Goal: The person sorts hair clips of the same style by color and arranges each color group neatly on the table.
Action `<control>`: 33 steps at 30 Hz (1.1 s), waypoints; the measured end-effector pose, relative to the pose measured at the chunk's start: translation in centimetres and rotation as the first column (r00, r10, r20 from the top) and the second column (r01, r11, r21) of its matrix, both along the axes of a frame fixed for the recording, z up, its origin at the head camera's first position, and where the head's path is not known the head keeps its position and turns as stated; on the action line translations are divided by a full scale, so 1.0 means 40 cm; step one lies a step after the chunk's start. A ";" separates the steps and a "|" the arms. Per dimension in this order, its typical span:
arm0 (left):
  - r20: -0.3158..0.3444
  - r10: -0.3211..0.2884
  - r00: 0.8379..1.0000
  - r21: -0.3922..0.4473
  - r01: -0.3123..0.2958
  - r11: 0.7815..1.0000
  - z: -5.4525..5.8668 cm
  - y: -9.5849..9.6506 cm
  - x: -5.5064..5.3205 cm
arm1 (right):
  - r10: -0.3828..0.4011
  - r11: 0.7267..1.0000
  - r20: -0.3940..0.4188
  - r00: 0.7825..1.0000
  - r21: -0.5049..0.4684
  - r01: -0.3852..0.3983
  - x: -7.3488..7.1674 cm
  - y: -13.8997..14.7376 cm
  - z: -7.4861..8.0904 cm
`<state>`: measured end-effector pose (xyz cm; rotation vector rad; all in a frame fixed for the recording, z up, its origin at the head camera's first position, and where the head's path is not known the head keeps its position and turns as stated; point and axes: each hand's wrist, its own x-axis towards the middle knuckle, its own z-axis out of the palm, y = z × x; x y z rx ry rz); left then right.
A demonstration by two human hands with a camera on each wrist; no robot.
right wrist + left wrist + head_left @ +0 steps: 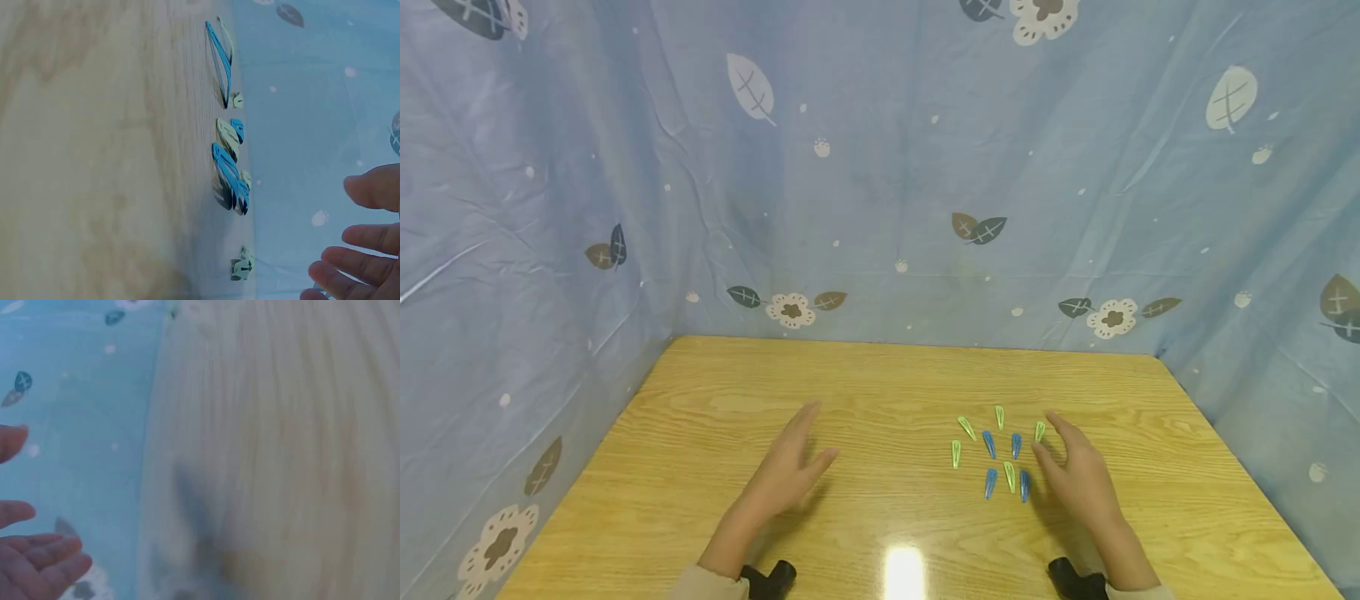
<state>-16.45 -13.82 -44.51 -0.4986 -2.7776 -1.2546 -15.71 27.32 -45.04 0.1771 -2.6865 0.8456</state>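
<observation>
Several snap hair clips lie loosely grouped on the right part of the wooden table. Some are light green, such as the green hair clip (1010, 477) near the front; others are blue, such as the blue hair clip (1025, 486) beside it. My right hand (1081, 482) is at the right side of the group, thumb and fingers spread, nearest to the rightmost green hair clip (1040, 431). In the right wrist view its fingers (359, 265) appear apart from the clips and hold nothing. My left hand (781, 475) hovers over the table's left half, fingers extended and holding nothing.
The wooden table (715, 417) has a bright light reflection near its front edge. A blue curtain (880, 183) with leaf and flower prints hangs behind it and along both sides. Black wrist straps (771, 579) show on both wrists.
</observation>
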 end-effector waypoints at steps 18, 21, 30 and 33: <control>0.156 -0.290 0.944 0.603 0.141 0.785 -0.098 0.203 -0.039 | -0.052 0.989 0.115 0.992 -0.132 0.067 0.016 0.047 -0.048; 0.166 -0.309 0.936 0.627 0.142 0.766 -0.106 0.250 -0.039 | -0.058 0.988 0.159 0.985 -0.132 0.080 0.017 0.053 -0.052; 0.189 -0.262 0.946 0.588 0.105 0.802 -0.114 0.366 -0.049 | -0.072 0.983 0.206 0.976 -0.151 0.104 0.015 0.053 -0.057; 0.183 -0.236 0.954 0.572 0.091 0.815 -0.098 0.386 -0.044 | -0.092 0.979 0.227 0.970 -0.156 0.129 0.014 0.053 -0.061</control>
